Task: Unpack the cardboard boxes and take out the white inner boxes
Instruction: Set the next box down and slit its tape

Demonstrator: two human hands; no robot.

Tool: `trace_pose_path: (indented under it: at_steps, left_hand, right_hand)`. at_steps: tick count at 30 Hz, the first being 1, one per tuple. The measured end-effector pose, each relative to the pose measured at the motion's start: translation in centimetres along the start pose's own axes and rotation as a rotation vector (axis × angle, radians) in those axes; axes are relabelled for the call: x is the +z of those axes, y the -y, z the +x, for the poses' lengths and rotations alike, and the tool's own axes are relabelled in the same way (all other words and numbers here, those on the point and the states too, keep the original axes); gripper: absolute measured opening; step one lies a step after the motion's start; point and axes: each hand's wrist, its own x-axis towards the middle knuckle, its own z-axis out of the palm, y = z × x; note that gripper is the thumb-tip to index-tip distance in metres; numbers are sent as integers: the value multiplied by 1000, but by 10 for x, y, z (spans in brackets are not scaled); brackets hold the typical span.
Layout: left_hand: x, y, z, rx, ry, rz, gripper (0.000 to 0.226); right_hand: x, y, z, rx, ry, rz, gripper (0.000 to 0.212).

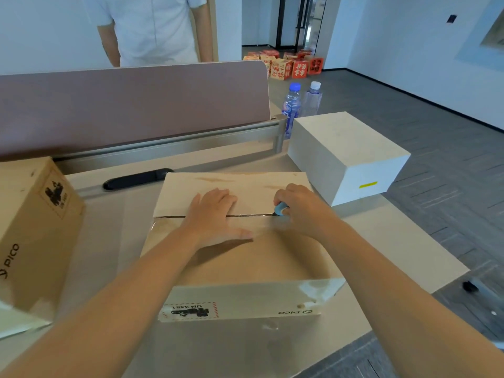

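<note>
My left hand lies flat, fingers straight, across the seam of the box on the desk — pressing the flaps down so the tape stays taut. My right hand is curled round a small blue cutter, its tip at the seam's right end, placed to slit the tape. One white box already stands near the desk's right edge — another carton waits at my left.

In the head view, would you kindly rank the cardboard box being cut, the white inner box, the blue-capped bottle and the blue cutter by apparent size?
1. Cardboard box being cut, though nearest the camera.
2. White inner box.
3. Blue-capped bottle.
4. Blue cutter, mostly hidden in the right hand.
</note>
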Motion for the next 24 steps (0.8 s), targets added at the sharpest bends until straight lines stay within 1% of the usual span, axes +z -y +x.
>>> trace_pose_path:
  at_steps: [7,13,16,20,22,24]
  left_hand:
    - [1,-39,8,51,37,-38,95]
    - [7,-47,14,53,55,-14,93]
    - [8,-45,14,45,65,-11,106]
    - [9,-45,14,47,54,-4,106]
    - [9,-45,14,54,45,-2,120]
    - [11,-43,15,57,40,6,127]
  right_hand:
    - [-3,-21,-8,0,-30,-12,24]
    - [-5,-37,-16,15,-43,28,26]
    - [-7,-46,-19,32,-48,32,25]
    - [-6,-54,-20,47,-52,44,26]
    - [-5,-59,-22,49,-65,55,25]
    - [-5,-64,-23,50,-76,52,25]
